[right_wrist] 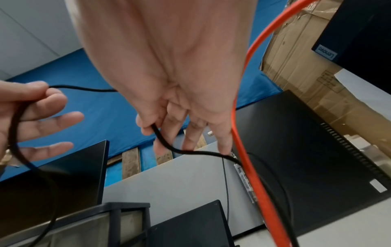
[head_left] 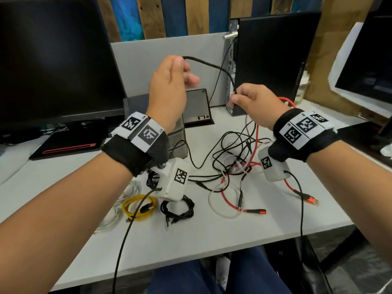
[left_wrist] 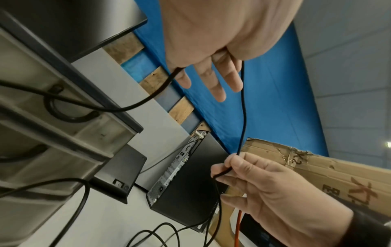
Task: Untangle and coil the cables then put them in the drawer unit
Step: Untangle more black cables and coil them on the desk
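A black cable stretches in the air between my two hands. My left hand is raised and pinches one stretch of it; the other fingers are loosely spread. My right hand pinches the same cable lower and to the right. From there the cable drops into a tangle of black, white and red cables on the table. A red cable runs beside my right hand. The grey drawer unit stands behind my left wrist, partly hidden.
A yellow coil, a black coil and white cable lie at front left. A monitor stands at left, a black computer tower at the back right, and a dark flat device between them. The table's front edge is near.
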### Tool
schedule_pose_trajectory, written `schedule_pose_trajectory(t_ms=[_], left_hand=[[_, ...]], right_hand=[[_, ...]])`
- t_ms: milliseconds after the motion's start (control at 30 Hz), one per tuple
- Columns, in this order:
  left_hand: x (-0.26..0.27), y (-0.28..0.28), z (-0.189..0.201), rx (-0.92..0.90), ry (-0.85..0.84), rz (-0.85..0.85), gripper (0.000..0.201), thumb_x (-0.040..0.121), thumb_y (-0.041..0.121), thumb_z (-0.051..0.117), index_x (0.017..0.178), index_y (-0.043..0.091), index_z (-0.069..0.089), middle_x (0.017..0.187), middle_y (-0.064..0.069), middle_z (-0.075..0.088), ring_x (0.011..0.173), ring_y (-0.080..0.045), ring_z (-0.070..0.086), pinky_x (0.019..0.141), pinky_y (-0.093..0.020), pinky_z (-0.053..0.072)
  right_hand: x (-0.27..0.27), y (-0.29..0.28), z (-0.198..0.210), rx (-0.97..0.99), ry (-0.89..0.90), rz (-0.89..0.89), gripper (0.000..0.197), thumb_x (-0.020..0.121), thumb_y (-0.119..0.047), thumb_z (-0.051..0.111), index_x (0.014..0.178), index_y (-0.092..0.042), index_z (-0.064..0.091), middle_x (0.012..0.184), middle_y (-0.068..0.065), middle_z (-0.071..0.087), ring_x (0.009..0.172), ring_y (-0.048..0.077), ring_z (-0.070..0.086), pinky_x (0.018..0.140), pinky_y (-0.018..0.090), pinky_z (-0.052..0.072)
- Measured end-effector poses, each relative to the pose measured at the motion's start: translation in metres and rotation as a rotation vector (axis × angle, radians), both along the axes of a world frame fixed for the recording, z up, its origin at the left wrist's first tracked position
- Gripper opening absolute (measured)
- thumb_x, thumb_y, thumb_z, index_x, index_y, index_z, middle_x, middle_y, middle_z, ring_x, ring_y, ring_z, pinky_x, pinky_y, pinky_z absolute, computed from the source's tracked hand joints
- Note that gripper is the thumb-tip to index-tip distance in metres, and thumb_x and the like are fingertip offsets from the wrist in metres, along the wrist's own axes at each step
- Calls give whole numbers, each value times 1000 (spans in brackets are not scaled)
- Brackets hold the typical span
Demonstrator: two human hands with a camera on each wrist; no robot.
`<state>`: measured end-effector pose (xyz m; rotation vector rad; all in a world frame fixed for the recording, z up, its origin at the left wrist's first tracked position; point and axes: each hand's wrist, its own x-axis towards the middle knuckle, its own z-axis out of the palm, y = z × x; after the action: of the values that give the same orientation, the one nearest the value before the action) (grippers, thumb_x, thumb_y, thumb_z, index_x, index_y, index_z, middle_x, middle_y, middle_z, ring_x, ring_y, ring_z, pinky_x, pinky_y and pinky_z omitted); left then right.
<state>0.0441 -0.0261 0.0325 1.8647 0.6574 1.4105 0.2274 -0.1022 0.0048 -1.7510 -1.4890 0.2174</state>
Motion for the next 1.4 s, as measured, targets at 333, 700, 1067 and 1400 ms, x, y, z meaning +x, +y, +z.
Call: schedule_pose_trajectory(t_ms=[333, 700, 1067, 1400], left_hand=[[-5, 6, -21, -169, 463, -115, 29, 96, 24, 44, 81, 19, 68, 75, 4, 71, 73, -9, 67, 77, -22, 51], [-2, -5, -8, -156, 167, -308, 7, 97, 20, 51, 95, 19, 57, 58, 9, 53, 49, -6, 44, 52, -21, 41], [-12, -3, 7, -30, -301, -280, 14, 101, 9, 39, 93, 14, 49, 73, -1, 61, 59, -6, 56, 58, -19, 47], [-12, 12, -21, -150, 343, -126, 17, 96, 18, 50, 88, 9, 62, 79, 2, 73, 72, -11, 69, 74, -29, 54]], right_hand=[[-3, 0, 26, 405, 499, 49, 18, 100, -21, 39, 93, -22, 56, 87, 8, 66, 91, 25, 68, 84, 45, 57], [-20, 1, 11, 142, 76, 111, 16, 97, -23, 49, 91, -18, 63, 66, -2, 57, 66, 15, 56, 80, 43, 54], [-16, 14, -21, -199, 53, 68, 22, 98, -20, 46, 97, -11, 66, 94, -1, 66, 90, 12, 65, 78, 24, 52], [8, 15, 33, 382, 243, -20, 23, 94, -13, 54, 91, -30, 69, 94, 6, 68, 89, 26, 66, 86, 39, 56]])
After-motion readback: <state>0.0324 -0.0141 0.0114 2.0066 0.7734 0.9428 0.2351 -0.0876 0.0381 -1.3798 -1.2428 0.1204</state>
